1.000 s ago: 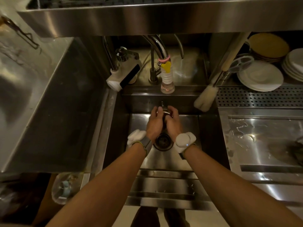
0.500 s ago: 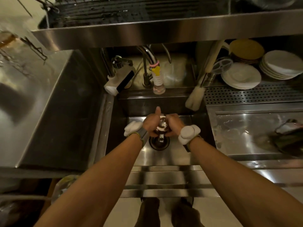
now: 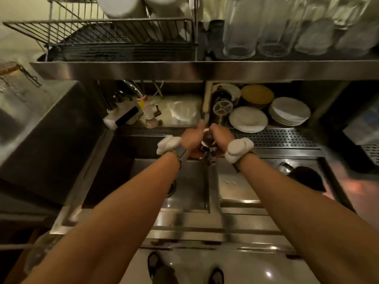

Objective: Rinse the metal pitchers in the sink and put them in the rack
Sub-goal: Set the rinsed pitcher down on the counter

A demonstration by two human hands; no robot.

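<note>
Steel pitcher (image 3: 207, 142) is held over the sink (image 3: 192, 181), by its right wall, below the rack (image 3: 114, 35). Both grips are closed round it: left hand (image 3: 191, 138) with thumb stuck up, right hand (image 3: 222, 133) wrapped opposite.

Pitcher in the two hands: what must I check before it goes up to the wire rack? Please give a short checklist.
1. Grip: left hand and right hand both hold the pitcher: ok.
2. Free room in the rack: its front part looks bare: ok.
3. Pitcher emptied of water: cannot tell, blurred.
4. Clearance past the shelf edge above: cannot tell.
5. Glasses stand apart from the rack: ok.
</note>
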